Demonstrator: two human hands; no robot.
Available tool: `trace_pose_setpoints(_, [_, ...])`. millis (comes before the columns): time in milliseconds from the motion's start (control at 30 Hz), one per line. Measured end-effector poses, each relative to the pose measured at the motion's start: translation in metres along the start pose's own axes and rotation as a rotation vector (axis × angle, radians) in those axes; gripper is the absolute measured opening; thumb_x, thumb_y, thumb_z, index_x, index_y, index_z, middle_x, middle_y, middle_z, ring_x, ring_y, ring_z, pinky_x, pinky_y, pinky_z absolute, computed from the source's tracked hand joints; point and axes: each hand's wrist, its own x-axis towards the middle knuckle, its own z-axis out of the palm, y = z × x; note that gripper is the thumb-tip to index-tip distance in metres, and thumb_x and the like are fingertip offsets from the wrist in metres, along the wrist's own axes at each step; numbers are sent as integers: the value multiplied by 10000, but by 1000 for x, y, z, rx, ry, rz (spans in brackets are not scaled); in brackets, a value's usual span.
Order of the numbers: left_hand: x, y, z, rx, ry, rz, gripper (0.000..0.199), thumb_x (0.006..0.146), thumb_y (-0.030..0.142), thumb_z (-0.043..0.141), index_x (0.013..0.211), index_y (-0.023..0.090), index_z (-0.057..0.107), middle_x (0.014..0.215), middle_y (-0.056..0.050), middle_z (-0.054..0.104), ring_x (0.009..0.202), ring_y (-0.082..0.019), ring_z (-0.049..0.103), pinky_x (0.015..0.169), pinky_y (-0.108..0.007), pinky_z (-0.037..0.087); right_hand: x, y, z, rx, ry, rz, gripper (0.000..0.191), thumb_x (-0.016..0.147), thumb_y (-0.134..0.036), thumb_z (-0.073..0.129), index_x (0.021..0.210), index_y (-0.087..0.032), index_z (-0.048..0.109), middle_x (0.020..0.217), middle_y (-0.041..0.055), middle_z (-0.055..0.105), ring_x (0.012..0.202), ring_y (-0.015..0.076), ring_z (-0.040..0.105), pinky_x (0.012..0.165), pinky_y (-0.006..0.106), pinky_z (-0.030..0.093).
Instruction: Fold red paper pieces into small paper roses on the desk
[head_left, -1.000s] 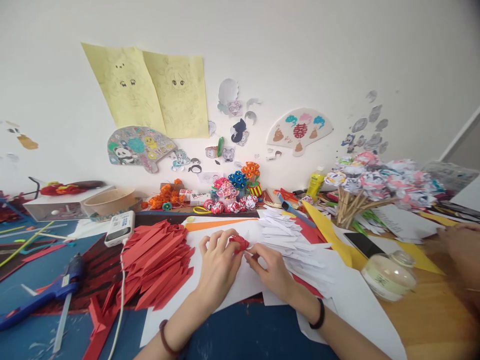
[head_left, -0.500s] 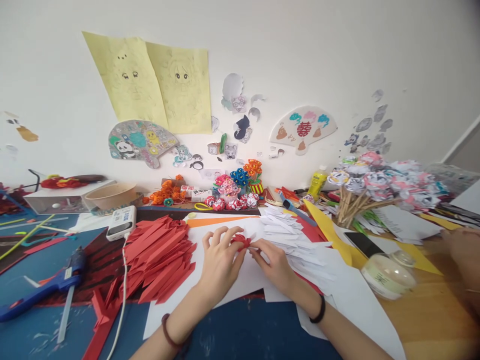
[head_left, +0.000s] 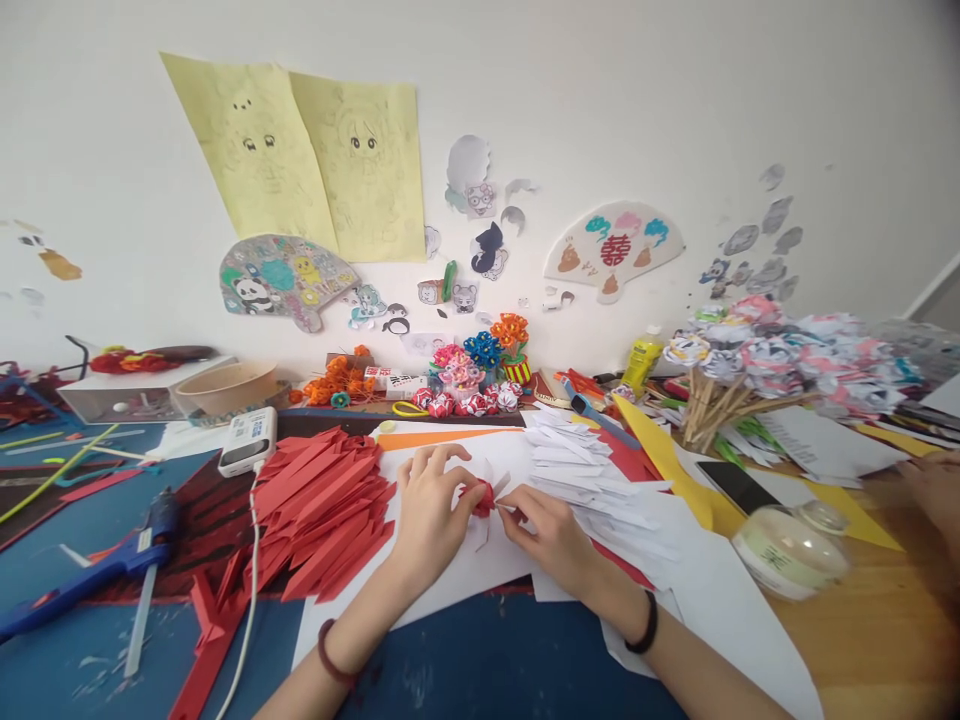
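Note:
Over the white paper sheet (head_left: 465, 600) my left hand (head_left: 433, 512) pinches a small red and white paper piece (head_left: 485, 497) between thumb and fingers. My right hand (head_left: 551, 535) is at the right side of that piece, thumb and index finger pinched on its thin white strip end. Folded red paper strips (head_left: 322, 510) lie in a pile left of my left hand. White paper strips (head_left: 581, 480) are heaped just beyond and right of my right hand.
A blue glue gun (head_left: 97, 580) and a white device (head_left: 247, 442) with a cable are on the left. To the right are a phone (head_left: 739, 487), a clear jar (head_left: 791, 550), paper flowers on sticks (head_left: 780, 360) and another person's hand (head_left: 934, 490).
My fingers have shifted slightly around the red piece, and white strips now show more at its right and below. The view has moved a little; the other person's hand is farther right.

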Motion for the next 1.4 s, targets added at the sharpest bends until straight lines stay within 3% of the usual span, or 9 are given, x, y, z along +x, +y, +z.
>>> trace_pose_setpoints(600, [3, -6, -6, -6, -29, 18, 194, 899, 288, 621, 719, 252, 680, 1159, -3, 626, 1081, -251, 477, 900, -456, 302, 2, -2, -4, 45, 6, 41, 94, 947, -175, 508, 902, -195, 587, 750, -12, 552, 659, 111, 562, 630, 222, 442])
trace_pose_setpoints(800, [4, -7, -9, -21, -35, 14, 270, 928, 364, 567, 718, 250, 695, 1157, -25, 634, 1072, -260, 479, 888, -452, 316, 2, -2, -4, 47, 32, 43, 102, 950, -194, 505, 895, -198, 591, 743, -9, 563, 651, 117, 566, 628, 227, 449])
trace_pose_setpoints(1167, [5, -15, -5, -107, -97, -14, 197, 898, 364, 618, 758, 250, 697, 997, -9, 683, 975, -222, 548, 874, -399, 353, 5, -5, -8, 57, 8, 40, 164, 989, -223, 469, 939, -198, 623, 778, 14, 600, 673, 134, 569, 652, 251, 461])
trace_pose_setpoints(1400, [7, -18, -13, -218, -119, 68, 174, 874, 381, 653, 789, 229, 666, 941, -12, 670, 921, -196, 554, 859, -343, 411, 6, 0, -10, 81, 65, 81, 166, 990, -225, 467, 953, -195, 626, 840, 37, 647, 731, 158, 601, 681, 268, 475])
